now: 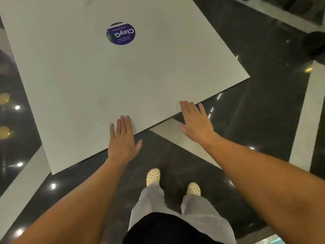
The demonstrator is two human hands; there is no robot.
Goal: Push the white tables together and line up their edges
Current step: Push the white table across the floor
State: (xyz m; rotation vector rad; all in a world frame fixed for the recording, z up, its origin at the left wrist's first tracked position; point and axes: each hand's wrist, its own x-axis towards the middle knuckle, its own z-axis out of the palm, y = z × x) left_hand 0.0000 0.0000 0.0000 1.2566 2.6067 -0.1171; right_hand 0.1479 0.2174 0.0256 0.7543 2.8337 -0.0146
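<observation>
A white square table (pixel 84 81) fills the upper left, turned at an angle to me, with a round dark-blue sticker (pixel 120 33) near its middle. My left hand (pixel 122 140) is flat and open, fingers over the table's near edge, palm partly past it. My right hand (pixel 196 122) is also flat with fingers spread, its fingertips at the same near edge further right, most of the hand over the floor. Neither hand grips anything. Whether the hands touch the top I cannot tell. A seam at the top edge hints at a second white surface (pixel 91 0).
The floor is glossy dark tile (pixel 255 106) with pale stripes (pixel 304 120) and light reflections. My feet in cream clogs (pixel 153 176) stand just behind the table's near edge. Dark objects (pixel 314 43) sit at the far right.
</observation>
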